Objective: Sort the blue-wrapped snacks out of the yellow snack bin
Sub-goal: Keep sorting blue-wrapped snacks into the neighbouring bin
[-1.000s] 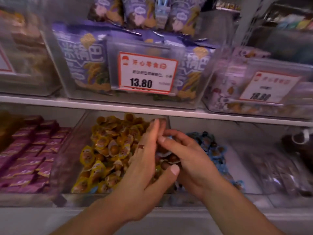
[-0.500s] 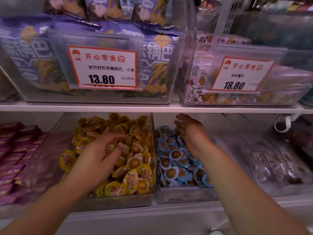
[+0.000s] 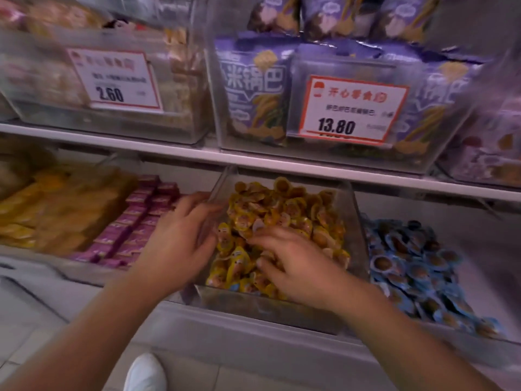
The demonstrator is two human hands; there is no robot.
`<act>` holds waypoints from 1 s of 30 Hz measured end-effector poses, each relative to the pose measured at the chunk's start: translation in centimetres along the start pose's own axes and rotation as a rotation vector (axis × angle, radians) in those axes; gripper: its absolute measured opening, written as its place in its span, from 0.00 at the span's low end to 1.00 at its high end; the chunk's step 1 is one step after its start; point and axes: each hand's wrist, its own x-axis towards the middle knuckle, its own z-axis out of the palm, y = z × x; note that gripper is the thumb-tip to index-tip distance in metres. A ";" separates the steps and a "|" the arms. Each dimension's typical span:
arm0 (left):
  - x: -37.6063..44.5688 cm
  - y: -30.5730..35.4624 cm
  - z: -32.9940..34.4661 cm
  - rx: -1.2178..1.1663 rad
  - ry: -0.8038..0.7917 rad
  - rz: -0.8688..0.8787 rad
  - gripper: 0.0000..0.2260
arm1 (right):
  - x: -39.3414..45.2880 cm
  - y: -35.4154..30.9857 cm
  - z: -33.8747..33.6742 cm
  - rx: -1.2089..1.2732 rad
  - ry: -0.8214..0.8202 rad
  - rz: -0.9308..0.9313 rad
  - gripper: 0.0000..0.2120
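The yellow snack bin [image 3: 267, 309] is a clear tub in the middle of the lower shelf, heaped with yellow-wrapped snacks [image 3: 284, 213]. A bit of blue wrapper [image 3: 234, 287] shows near its front left corner. Blue-wrapped snacks [image 3: 417, 266] fill the neighbouring bin to the right. My left hand [image 3: 180, 244] lies over the yellow bin's left wall with its fingers spread. My right hand [image 3: 298, 263] is palm down on the yellow pile, fingers apart and pressed among the wrappers. Motion blur hides whether a snack sits under it.
Left of the yellow bin are purple packets [image 3: 135, 221] and, further left, yellow packs [image 3: 42, 210]. The upper shelf [image 3: 253, 162] carries clear bins of purple bags with price tags 13.80 [image 3: 349, 108] and 2.60 [image 3: 112, 80]. A white shoe [image 3: 146, 373] shows on the floor below.
My right hand has come back from the blue bin onto the yellow pile. My left hand has slid from the pile to the bin's left wall. The view has swung left.
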 end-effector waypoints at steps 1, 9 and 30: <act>-0.3 -0.4 0.3 -0.003 -0.044 0.004 0.24 | 0.8 -0.4 1.0 0.007 -0.064 -0.022 0.19; -0.3 -1.4 1.4 -0.142 -0.068 0.032 0.21 | 5.1 -0.8 4.7 -0.378 -0.290 -0.047 0.32; 0.6 -1.5 1.6 -0.132 -0.016 0.019 0.18 | 4.0 -2.4 2.4 -0.041 -0.192 -0.065 0.18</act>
